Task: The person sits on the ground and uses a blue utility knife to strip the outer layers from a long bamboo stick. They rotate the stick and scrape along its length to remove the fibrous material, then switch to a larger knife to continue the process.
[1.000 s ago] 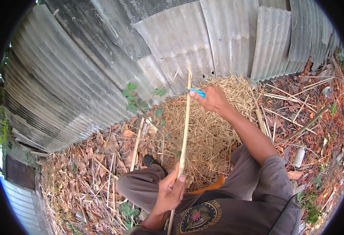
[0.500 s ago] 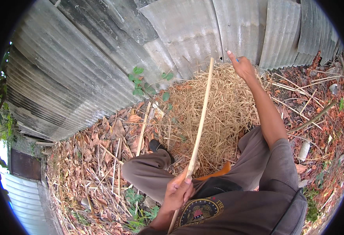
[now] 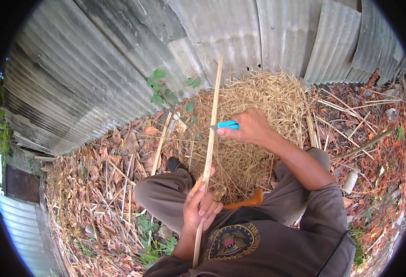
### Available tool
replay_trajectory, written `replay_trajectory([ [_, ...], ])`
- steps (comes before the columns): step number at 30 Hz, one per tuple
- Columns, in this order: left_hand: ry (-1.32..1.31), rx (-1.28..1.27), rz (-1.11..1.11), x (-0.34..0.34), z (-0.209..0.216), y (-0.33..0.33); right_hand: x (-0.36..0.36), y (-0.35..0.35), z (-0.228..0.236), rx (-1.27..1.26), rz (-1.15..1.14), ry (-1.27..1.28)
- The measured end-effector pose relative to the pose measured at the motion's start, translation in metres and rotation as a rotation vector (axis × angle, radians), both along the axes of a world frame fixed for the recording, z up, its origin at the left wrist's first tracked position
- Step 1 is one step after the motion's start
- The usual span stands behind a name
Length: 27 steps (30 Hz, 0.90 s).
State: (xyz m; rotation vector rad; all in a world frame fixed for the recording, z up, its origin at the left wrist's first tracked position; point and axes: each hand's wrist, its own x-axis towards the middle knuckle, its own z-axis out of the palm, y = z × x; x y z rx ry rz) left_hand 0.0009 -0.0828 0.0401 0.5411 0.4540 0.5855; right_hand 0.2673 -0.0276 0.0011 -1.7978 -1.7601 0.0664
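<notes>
A long pale wooden strip (image 3: 215, 94), perhaps bamboo, slants up and away from my lap. Its lower part is wrapped in the fingers of my left hand (image 3: 200, 205), close to my shirt. My right hand (image 3: 250, 126) grips a blue utility knife (image 3: 228, 125), whose short dark blade touches the strip's right side partway up. A heap of curly straw-coloured shavings (image 3: 263, 99) lies between my bent knees and beneath the right hand. An orange curved object (image 3: 249, 201), partly hidden, rests by my lap.
Corrugated metal sheets (image 3: 87, 78) form a wall ahead and to the left. Dry leaves and thin sticks (image 3: 124, 157) cover the ground at left. A leafy green plant (image 3: 158, 87) grows by the wall. At right lie a white cylinder (image 3: 350, 182) and a branch (image 3: 367, 144).
My right hand has come down and left from near the wall, bringing the knife blade against the strip. The strip's far end has swung left and now stands more upright.
</notes>
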Motion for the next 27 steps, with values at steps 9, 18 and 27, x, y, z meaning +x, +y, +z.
replay_trajectory([
  [9,0.114,0.029,0.004,0.0,0.009,-0.003,0.0,0.005,-0.006,0.014,0.046,-0.001],
  [18,0.043,-0.033,-0.064,0.0,0.007,-0.002,0.027,0.023,-0.009,-0.134,-0.131,0.179],
  [27,0.073,-0.051,-0.18,0.002,0.014,-0.011,0.081,0.049,-0.022,-0.163,-0.333,0.204],
])
